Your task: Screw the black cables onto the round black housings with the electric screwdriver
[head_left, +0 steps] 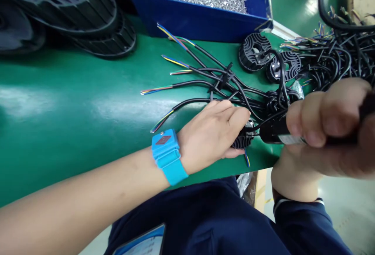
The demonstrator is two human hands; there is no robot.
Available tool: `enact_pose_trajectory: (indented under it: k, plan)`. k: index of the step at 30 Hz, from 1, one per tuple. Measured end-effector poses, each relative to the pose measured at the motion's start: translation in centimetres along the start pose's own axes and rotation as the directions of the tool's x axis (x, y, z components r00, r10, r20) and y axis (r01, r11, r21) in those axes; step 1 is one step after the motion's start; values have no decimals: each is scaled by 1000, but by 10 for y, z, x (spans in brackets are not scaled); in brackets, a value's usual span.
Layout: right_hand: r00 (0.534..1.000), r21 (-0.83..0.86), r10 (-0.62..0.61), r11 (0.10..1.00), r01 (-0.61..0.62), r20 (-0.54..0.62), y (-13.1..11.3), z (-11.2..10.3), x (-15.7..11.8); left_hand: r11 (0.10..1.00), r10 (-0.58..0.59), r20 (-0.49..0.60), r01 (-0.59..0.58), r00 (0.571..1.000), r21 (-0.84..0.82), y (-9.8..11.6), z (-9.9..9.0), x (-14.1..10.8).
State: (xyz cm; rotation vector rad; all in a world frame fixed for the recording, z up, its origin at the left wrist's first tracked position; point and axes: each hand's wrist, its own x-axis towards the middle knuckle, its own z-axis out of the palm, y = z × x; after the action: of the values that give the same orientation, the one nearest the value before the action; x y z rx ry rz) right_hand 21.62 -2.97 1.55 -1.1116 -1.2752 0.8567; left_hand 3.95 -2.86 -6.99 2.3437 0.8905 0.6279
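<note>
My left hand (215, 134), with a blue wrist strap (169, 155) on its wrist, is closed on a small round black part (243, 139) near the table's front edge. My right hand (331, 126) wraps round a black electric screwdriver (274, 131). The driver's bit points left and meets the round part at its metal clamp; whether a screw sits there is too small to tell. A black cable runs from the part to the right, and short coloured wires (247, 158) stick out below it. Beyond my hands lies a bundle of black cables (225, 79) with bare coloured ends.
A blue bin (199, 16) of small screws stands at the back. Two round black parts (254, 52) with cables lie right of centre. Larger black ribbed housings (102, 32) are stacked at the back left. More cables (345, 56) are heaped at the right of the green table (73, 102).
</note>
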Motion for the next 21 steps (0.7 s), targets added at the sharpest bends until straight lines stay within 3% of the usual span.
enact_pose_trajectory:
  k: [3, 6, 13, 18, 21]
  plan:
    - [983, -8, -161, 987, 161, -91, 9, 18, -2, 1000, 5, -3, -5, 1000, 9, 0, 0, 0]
    - [979, -91, -203, 975, 201, -16, 9, 19, -10, 1000, 6, -9, -6, 1000, 11, 1, 0, 0]
    - [995, -197, 30, 980, -11, 96, -5, 5, -18, 1000, -8, -15, 8, 1000, -16, 1, 1, 0]
    - [964, -152, -259, 957, 248, -60, 9, 11, -20, 1000, -14, 0, 14, 1000, -3, 1, 1, 1]
    - [942, -132, -304, 949, 286, -140, 16, 18, -20, 1000, -21, -4, 21, 1000, -6, 1, 1, 1]
